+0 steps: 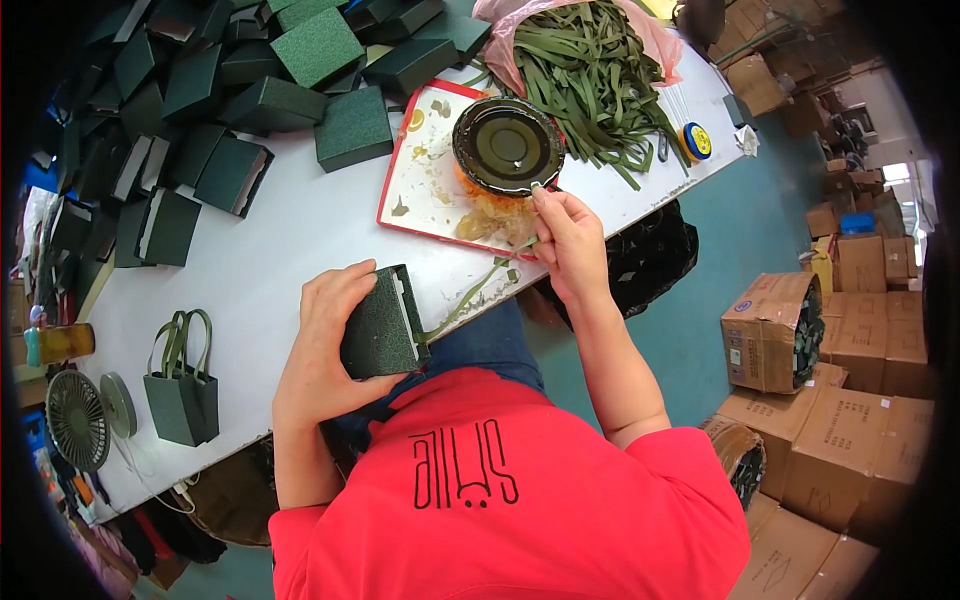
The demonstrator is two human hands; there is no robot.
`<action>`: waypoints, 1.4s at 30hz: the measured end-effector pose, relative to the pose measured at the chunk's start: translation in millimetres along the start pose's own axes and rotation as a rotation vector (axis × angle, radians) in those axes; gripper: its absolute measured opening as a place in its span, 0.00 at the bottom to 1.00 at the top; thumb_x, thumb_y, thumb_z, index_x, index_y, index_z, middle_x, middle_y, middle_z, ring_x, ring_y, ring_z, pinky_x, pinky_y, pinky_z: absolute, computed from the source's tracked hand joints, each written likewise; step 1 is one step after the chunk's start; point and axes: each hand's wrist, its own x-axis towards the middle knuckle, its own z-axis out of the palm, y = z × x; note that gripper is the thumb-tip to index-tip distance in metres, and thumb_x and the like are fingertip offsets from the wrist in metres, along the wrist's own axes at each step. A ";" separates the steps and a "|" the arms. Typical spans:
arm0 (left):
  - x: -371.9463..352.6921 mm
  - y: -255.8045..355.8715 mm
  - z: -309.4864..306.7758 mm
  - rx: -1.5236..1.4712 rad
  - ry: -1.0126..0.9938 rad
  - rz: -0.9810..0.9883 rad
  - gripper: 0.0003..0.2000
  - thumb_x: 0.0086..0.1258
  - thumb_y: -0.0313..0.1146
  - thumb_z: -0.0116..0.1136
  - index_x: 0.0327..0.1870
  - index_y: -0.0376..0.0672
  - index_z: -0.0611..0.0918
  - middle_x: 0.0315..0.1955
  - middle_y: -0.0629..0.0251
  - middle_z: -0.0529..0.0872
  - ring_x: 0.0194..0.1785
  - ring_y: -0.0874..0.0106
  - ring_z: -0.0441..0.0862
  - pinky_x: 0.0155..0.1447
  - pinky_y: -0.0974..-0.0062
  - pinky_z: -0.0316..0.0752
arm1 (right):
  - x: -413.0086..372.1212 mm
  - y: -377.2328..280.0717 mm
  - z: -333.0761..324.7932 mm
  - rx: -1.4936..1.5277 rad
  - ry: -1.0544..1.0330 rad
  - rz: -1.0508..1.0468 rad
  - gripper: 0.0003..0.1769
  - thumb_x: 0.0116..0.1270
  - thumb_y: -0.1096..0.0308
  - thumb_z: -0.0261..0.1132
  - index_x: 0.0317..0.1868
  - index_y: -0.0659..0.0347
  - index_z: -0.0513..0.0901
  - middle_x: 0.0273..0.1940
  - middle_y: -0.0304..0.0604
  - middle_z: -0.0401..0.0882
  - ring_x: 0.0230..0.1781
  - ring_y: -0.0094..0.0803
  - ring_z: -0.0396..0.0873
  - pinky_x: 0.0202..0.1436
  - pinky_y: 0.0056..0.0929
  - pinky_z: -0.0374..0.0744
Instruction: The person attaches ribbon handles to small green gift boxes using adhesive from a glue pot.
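My left hand (325,335) is wrapped round a small dark green box (380,320) at the table's front edge. A green ribbon (465,302) runs from the box's right side up toward my right hand (568,238). The fingers of that hand are pinched on the ribbon's end, right by the rim of a dark round pot (508,145) of brownish liquid. Whether the ribbon touches the liquid is hard to tell. The pot stands on a stained white board (400,190) with a red edge.
Many green boxes (318,48) are piled at the back left. A pink plastic bag (655,40) holds loose green ribbons (585,75). A finished-looking green bag with handles (183,400) and a small fan (78,420) stand left. Cardboard cartons (835,440) are stacked right.
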 end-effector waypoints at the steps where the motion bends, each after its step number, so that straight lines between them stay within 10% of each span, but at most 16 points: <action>1: -0.3 0.1 -0.1 0.000 -0.002 -0.003 0.48 0.41 0.31 0.81 0.70 0.43 0.69 0.68 0.48 0.73 0.69 0.48 0.69 0.72 0.54 0.65 | -0.1 -0.3 0.7 -0.004 0.002 0.010 0.11 0.74 0.64 0.66 0.35 0.61 0.80 0.20 0.30 0.69 0.14 0.14 0.56 0.16 0.18 0.53; 22: 3.8 2.9 -3.8 -0.290 -0.059 0.001 0.48 0.40 0.33 0.80 0.70 0.42 0.69 0.69 0.56 0.74 0.67 0.51 0.69 0.72 0.57 0.65 | -63.5 -8.1 36.1 -0.304 -0.613 0.286 0.09 0.74 0.67 0.67 0.37 0.64 0.82 0.25 0.26 0.77 0.24 0.09 0.68 0.27 0.15 0.64; 42: 4.7 6.0 -5.7 -0.229 -0.138 0.065 0.48 0.40 0.30 0.81 0.70 0.43 0.70 0.67 0.53 0.76 0.67 0.51 0.70 0.71 0.56 0.65 | -46.8 7.9 43.5 -0.558 -0.732 0.248 0.16 0.72 0.66 0.67 0.26 0.63 0.77 0.23 0.32 0.78 0.24 0.16 0.77 0.28 0.19 0.72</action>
